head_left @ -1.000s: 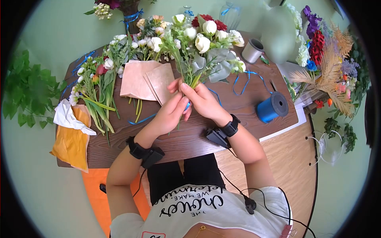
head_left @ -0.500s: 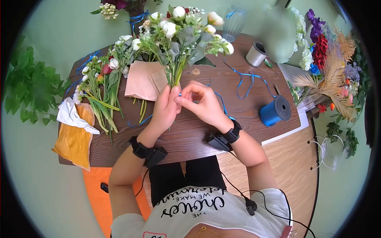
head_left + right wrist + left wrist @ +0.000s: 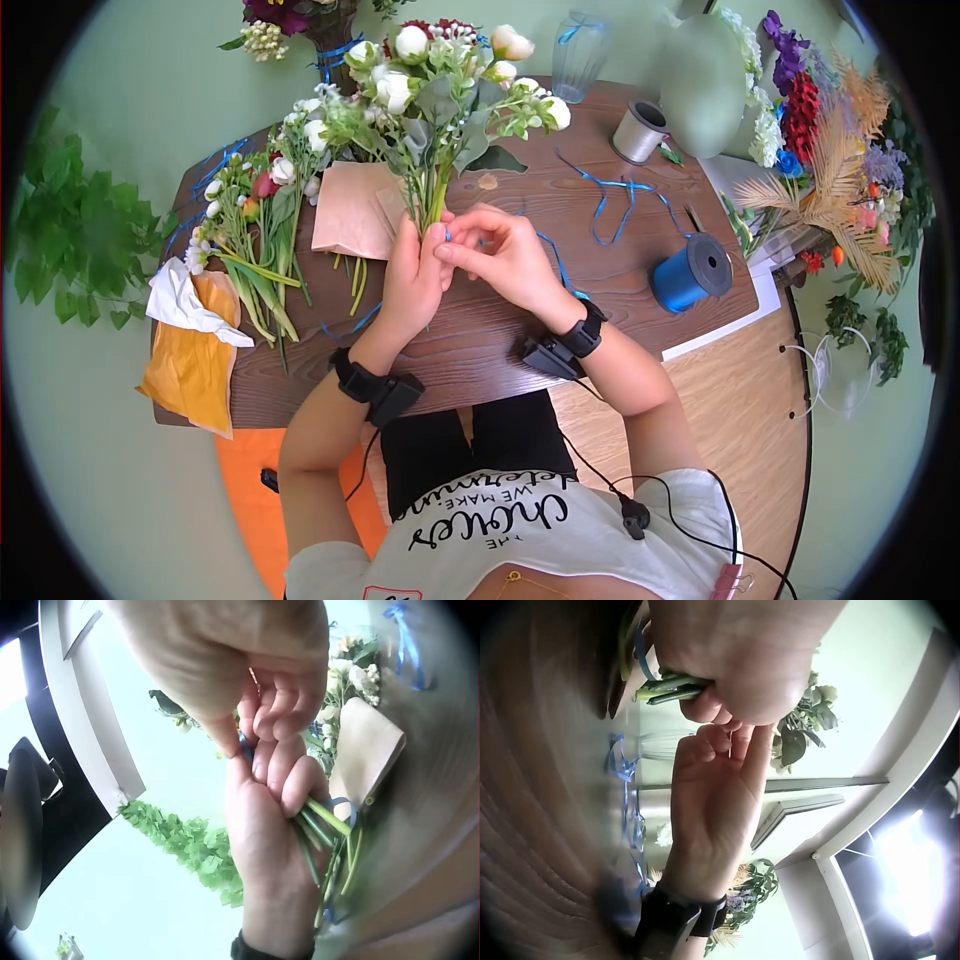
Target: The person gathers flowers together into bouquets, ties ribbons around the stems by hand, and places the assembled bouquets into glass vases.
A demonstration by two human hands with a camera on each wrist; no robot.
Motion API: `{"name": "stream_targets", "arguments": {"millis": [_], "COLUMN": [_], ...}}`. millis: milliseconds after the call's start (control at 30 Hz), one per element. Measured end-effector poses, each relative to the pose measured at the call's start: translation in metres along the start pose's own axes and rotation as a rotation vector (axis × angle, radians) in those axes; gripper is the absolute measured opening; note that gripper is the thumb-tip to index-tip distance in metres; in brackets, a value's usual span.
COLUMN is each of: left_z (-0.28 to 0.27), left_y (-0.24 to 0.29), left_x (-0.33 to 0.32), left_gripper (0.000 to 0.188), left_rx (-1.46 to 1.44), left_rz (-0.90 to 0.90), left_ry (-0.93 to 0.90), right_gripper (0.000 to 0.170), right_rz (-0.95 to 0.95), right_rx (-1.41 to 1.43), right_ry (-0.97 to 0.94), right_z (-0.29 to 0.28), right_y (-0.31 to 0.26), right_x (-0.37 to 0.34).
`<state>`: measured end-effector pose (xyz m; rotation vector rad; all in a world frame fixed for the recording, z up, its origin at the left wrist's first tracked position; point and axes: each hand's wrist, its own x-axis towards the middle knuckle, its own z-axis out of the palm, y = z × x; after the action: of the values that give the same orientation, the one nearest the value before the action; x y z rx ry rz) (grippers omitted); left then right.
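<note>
My left hand (image 3: 415, 275) grips the green stems (image 3: 430, 200) of an upright bouquet of white flowers (image 3: 396, 92) and leaves. The cut stem ends (image 3: 319, 832) poke out below that fist in the right wrist view. Close against the left thumb, my right hand (image 3: 510, 258) pinches a bit of blue ribbon (image 3: 245, 744) between thumb and forefinger, its other fingers curled. Most of this ribbon is hidden by the fingers. From the left wrist view, the right hand (image 3: 716, 795) stands right beside the left hand (image 3: 739, 660).
Kraft paper (image 3: 350, 215) lies behind the left hand, with loose flower stems (image 3: 270, 260) and an orange-and-white wrapper (image 3: 195, 345) farther left. To the right are a blue ribbon spool (image 3: 692, 273), a silver spool (image 3: 640, 132) and a curling ribbon strand (image 3: 625, 195). A glass vase (image 3: 578, 60) stands behind.
The bouquet has swung left and become more upright. The right hand has come off the stems to pinch ribbon at the left thumb; over the last half second both hands have barely moved.
</note>
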<state>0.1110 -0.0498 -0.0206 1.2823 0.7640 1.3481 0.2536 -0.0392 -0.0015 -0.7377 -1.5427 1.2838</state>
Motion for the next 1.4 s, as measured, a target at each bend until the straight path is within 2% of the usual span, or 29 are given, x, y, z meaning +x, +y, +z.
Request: {"name": "stream_targets", "arguments": {"millis": [67, 100, 200, 267, 333, 400, 467, 533, 567, 667, 700, 800, 900, 1000, 1100, 1200, 1300, 1400], "left_z": [-0.006, -0.008, -0.008, -0.014, -0.024, -0.036, -0.043, -0.038, -0.031, -0.037, -0.036, -0.033, -0.028, -0.023, -0.021, -0.023, -0.025, -0.026], "left_y": [-0.005, -0.006, -0.004, -0.004, -0.004, -0.002, -0.004, 0.005, 0.013, 0.009, 0.009, 0.011, 0.012, 0.018, 0.02, 0.018, 0.011, 0.01], "left_x": [0.0, 0.0, -0.003, 0.006, 0.014, 0.02, 0.022, 0.022, 0.018, 0.018, 0.018, 0.018, 0.016, 0.013, 0.011, 0.011, 0.012, 0.012], "left_gripper": [0.019, 0.019, 0.023, 0.022, 0.024, 0.026, 0.025, 0.024, 0.023, 0.023, 0.023, 0.024, 0.025, 0.025, 0.025, 0.026, 0.027, 0.028], "left_rx": [-0.085, -0.127, -0.014, 0.121, 0.249, 0.37, 0.281, 0.109, 0.002, -0.007, -0.014, -0.035, -0.008, 0.078, 0.012, -0.035, -0.052, -0.092], "left_rz": [-0.012, -0.019, -0.004, 0.159, 0.26, 0.302, 0.32, 0.323, 0.193, 0.189, 0.171, 0.109, 0.033, -0.048, -0.105, -0.159, -0.185, -0.203], "left_ry": [-0.032, -0.049, 0.021, 0.059, 0.129, 0.229, 0.265, 0.291, 0.344, 0.284, 0.288, 0.298, 0.297, 0.264, 0.188, 0.125, 0.082, 0.045], "right_gripper": [0.009, 0.009, 0.01, 0.01, 0.01, 0.007, 0.008, 0.011, 0.013, 0.021, 0.028, 0.033, 0.039, 0.045, 0.048, 0.057, 0.061, 0.059], "right_rz": [0.105, 0.095, 0.049, -0.007, 0.018, -0.021, -0.026, 0.035, 0.069, -0.128, -0.175, -0.361, -0.314, -0.233, 0.065, 0.03, -0.125, -0.181], "right_rx": [0.061, 0.103, 0.24, 0.344, 0.52, 0.56, 0.328, 0.016, -0.14, -0.929, -1.042, -1.048, -1.129, -1.107, -0.709, -0.832, -1.247, -1.343], "right_ry": [-0.032, -0.046, -0.086, -0.125, -0.032, 0.206, 0.491, 0.5, 0.506, 0.52, 0.604, 0.511, 0.224, 0.34, 0.409, 0.325, 0.187, 0.079], "right_z": [-0.003, -0.002, -0.003, -0.007, -0.015, -0.025, -0.044, -0.066, -0.073, -0.078, -0.068, -0.065, -0.071, -0.072, -0.078, -0.087, -0.085, -0.078], "right_y": [0.002, 0.003, 0.004, 0.004, -0.001, -0.002, 0.012, 0.022, 0.027, 0.038, 0.029, 0.016, 0.026, 0.031, 0.027, 0.035, 0.034, 0.041], "right_x": [0.002, 0.002, 0.0, 0.001, 0.002, 0.008, 0.016, 0.025, 0.027, 0.028, 0.024, 0.026, 0.024, 0.024, 0.027, 0.025, 0.028, 0.03]}}
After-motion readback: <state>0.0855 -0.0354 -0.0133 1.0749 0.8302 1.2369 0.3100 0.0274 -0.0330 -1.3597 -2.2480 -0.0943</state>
